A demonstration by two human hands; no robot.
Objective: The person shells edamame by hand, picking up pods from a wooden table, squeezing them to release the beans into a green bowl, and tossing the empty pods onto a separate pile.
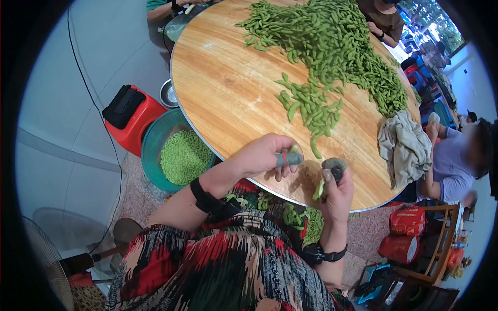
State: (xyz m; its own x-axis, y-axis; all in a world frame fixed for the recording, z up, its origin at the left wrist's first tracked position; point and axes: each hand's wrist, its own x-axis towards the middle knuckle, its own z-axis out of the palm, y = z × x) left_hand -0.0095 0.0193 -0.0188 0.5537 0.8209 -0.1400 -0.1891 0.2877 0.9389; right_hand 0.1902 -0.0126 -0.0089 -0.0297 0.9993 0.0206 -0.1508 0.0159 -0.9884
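My left hand [270, 155] is closed above the near table edge, a grey finger cover with a red band on one finger. A small green piece [294, 149] shows at its fingertips; whether it is a bean or pod cannot be told. Just to the right, my right hand [340, 189], also with dark finger covers, pinches a soybean pod [318, 189]. Beyond both hands, loose green soybean pods [311, 111] trail from a large heap [332, 46] on the round wooden table [228, 88].
A teal basket [148, 155] of shelled beans [184, 157] stands left of the table, beside a red stool-like object [129, 122] and metal bowl [168, 94]. A crumpled cloth [404, 147] lies at the right edge. Other people sit around; a fan [46, 264] stands lower left.
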